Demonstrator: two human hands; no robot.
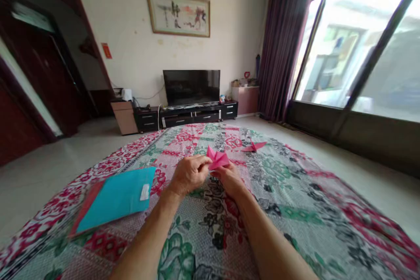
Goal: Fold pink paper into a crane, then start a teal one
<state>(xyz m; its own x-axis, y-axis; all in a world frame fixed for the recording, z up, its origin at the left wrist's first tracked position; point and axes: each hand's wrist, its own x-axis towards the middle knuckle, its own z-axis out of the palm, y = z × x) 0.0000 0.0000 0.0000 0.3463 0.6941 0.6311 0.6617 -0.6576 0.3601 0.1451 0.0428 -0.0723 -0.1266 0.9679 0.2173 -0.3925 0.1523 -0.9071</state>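
Observation:
A small pink folded paper (218, 159) with pointed flaps is held above the patterned cloth in the middle of the view. My left hand (190, 174) pinches its left edge between thumb and fingers. From the lower right, my right hand (230, 178) grips the same paper, with some fingers hidden beneath it. Just beyond, to the right, a pink folded paper bird (254, 146) rests on the cloth with its wings spread. To the left of my left hand lies a stack of blue and red paper sheets (118, 199), bearing a small white label.
A flowered cloth (285, 227) covers the round surface before me. Farther off stand a black television (192, 87) and a low black cabinet (183, 118) against the wall. A purple curtain (278, 39) and large windows (361, 52) are on the right.

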